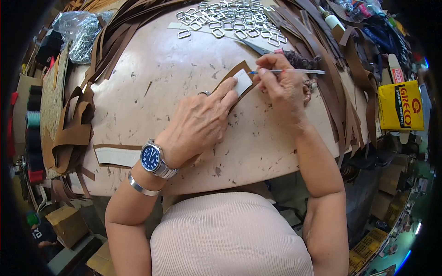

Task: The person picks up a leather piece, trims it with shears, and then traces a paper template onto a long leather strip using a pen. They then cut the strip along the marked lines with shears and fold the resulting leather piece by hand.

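A brown leather strip lies slanted on the table, with a white template on top of its upper end. My left hand rests over both, its fingers stretched out and pressing on the template. In my right hand is a thin clear pen, pinched between thumb and fingers, its blue tip at the template's right edge. Past my left wrist, the other end of a brown and white strip shows. The middle of the strip is hidden under my left hand and forearm.
Metal rectangular rings are heaped at the table's far side. Brown leather straps hang along the right, and more leather lies at the left. A yellow adhesive box stands at the right edge. At far lower left, part of a person shows.
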`<state>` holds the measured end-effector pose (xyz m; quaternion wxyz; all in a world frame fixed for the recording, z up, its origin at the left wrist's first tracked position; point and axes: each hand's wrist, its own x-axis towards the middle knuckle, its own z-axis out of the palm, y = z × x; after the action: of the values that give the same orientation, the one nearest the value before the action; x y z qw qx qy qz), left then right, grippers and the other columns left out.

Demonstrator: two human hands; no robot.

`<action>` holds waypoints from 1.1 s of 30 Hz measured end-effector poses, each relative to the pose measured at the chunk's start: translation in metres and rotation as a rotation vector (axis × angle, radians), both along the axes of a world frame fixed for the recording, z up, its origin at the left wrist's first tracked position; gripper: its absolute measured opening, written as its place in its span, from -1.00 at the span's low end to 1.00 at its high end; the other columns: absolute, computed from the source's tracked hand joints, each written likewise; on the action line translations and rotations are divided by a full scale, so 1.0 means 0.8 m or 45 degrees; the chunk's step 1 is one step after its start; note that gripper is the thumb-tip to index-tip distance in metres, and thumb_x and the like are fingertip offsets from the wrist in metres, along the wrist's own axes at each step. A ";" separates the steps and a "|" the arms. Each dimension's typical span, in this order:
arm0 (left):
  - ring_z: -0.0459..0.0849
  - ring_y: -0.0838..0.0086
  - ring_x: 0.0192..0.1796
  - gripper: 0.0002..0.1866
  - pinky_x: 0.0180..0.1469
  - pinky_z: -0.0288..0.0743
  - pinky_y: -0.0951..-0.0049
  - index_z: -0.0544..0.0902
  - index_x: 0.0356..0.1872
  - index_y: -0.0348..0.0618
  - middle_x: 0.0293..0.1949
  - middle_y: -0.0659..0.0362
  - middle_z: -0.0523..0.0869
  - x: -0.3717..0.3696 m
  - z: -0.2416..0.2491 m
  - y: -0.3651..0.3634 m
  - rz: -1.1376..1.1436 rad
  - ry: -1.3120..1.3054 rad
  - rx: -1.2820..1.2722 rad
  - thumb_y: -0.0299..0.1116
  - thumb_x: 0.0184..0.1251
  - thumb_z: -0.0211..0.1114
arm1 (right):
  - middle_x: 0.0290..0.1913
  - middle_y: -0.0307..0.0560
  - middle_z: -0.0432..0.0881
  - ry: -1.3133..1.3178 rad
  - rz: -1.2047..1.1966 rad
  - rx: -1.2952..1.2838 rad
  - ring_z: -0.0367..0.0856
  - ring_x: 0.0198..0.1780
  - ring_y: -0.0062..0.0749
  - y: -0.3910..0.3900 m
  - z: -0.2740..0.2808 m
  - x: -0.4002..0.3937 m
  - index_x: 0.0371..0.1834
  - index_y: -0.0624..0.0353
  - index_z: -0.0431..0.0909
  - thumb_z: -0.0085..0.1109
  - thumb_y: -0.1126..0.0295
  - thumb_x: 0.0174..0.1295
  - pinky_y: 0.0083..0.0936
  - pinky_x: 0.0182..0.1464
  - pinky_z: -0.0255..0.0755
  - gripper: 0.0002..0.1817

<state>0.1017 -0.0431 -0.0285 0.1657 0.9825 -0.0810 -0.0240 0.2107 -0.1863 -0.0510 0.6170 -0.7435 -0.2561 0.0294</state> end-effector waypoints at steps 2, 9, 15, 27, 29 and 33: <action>0.57 0.27 -0.46 -0.47 -0.34 0.49 0.38 0.37 0.08 -0.23 0.21 0.08 0.35 0.001 0.003 -0.001 -0.019 -0.042 -0.025 -0.56 -0.06 0.11 | -0.63 -0.20 0.50 -0.051 0.016 -0.097 0.38 -0.63 -0.66 0.001 -0.007 0.006 -0.35 0.27 0.51 0.04 0.49 0.10 -0.63 -0.57 0.25 -0.90; 0.58 0.26 -0.45 -0.43 -0.32 0.50 0.37 0.36 0.10 -0.24 0.24 0.04 0.33 0.001 0.003 0.000 -0.028 -0.040 -0.042 -0.55 -0.09 0.11 | -0.57 -0.05 0.53 -0.189 0.038 -0.217 0.44 -0.58 -0.46 0.002 -0.012 0.007 -0.34 0.25 0.50 0.07 0.47 0.14 -0.53 -0.50 0.31 -0.91; 0.58 0.26 -0.44 -0.44 -0.32 0.50 0.38 0.37 0.09 -0.27 0.24 0.04 0.32 0.002 0.001 0.000 -0.035 -0.063 -0.035 -0.54 -0.10 0.11 | -0.53 0.00 0.55 -0.251 0.071 -0.285 0.51 -0.52 -0.35 0.003 -0.005 0.005 -0.35 0.26 0.49 0.07 0.48 0.14 -0.48 -0.44 0.34 -0.92; 0.57 0.19 -0.29 -0.55 -0.19 0.46 0.30 0.40 0.05 -0.21 0.01 -0.02 0.46 -0.019 0.015 -0.003 0.121 -0.071 -0.151 -0.44 0.07 0.20 | -0.55 -0.14 0.54 -0.058 0.009 -0.092 0.52 -0.56 -0.60 0.002 -0.008 0.001 -0.34 0.28 0.47 0.02 0.52 0.18 -0.64 -0.49 0.37 -0.94; 0.56 0.19 -0.25 -0.59 -0.18 0.45 0.29 0.41 0.01 -0.20 -0.13 0.00 0.47 -0.027 0.014 -0.005 0.214 -0.045 -0.150 -0.39 0.10 0.23 | -0.54 -0.16 0.54 -0.095 0.015 -0.043 0.53 -0.55 -0.62 0.002 -0.010 -0.001 -0.32 0.28 0.46 0.02 0.52 0.19 -0.67 -0.49 0.40 -0.94; 0.56 0.21 -0.24 -0.62 -0.19 0.45 0.31 0.42 -0.07 -0.16 -0.25 0.04 0.47 -0.030 0.009 -0.003 0.282 -0.088 -0.173 -0.40 0.05 0.27 | -0.51 -0.15 0.55 -0.169 0.051 -0.050 0.54 -0.54 -0.60 0.000 -0.015 0.001 -0.29 0.28 0.45 0.02 0.52 0.21 -0.68 -0.48 0.43 -0.94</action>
<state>0.0778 -0.0459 -0.0217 0.2308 0.9722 0.0208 0.0339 0.2118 -0.1859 -0.0630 0.5833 -0.7506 -0.3105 -0.0026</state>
